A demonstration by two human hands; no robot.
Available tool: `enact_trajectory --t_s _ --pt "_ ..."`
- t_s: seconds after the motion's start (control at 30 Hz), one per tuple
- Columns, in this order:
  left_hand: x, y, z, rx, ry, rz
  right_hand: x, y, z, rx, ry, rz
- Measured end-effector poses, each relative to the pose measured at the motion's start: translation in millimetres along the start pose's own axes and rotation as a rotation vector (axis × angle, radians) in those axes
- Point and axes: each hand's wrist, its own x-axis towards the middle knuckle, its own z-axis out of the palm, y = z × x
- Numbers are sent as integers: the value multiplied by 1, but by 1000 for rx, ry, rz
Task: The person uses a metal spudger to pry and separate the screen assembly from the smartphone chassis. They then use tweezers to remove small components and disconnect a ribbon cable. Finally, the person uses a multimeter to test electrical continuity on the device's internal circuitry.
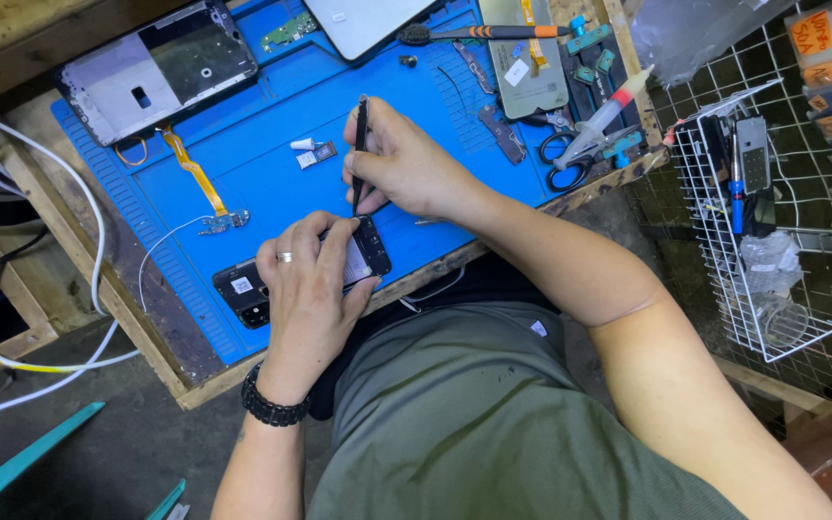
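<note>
Hands (305, 279) steady opened phone (252, 284); wire basket (753, 279) holds clear bags (767, 265).

Two hands, left (305, 289) and right (406, 164); one blue mat (262, 144); one pair of scissors (570, 159); one syringe (609, 111); perhaps three opened phones, counting the black one (252, 289).

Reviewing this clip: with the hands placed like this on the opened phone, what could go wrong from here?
1. The right hand points thin black tweezers down into the opened black phone; a slip might scratch parts inside.
2. The left hand pins the phone close to the blue work mat's front edge; a push could slide it off.
3. The small white and dark loose parts lie just beside the right hand and could get knocked away.
</note>
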Motion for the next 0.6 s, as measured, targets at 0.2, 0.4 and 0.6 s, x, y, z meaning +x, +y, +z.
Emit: enact_trajectory --t_s 0.2,0.4,0.6 --pt "0 -1 -1 -9 -18 -11 4 -1 1 10 -8 31" --pt "1 -1 0 -14 -11 -16 2 4 0 54 7 -21" --pt "-1 0 -1 -3 -7 -25 -21 19 -6 234 74 -229"
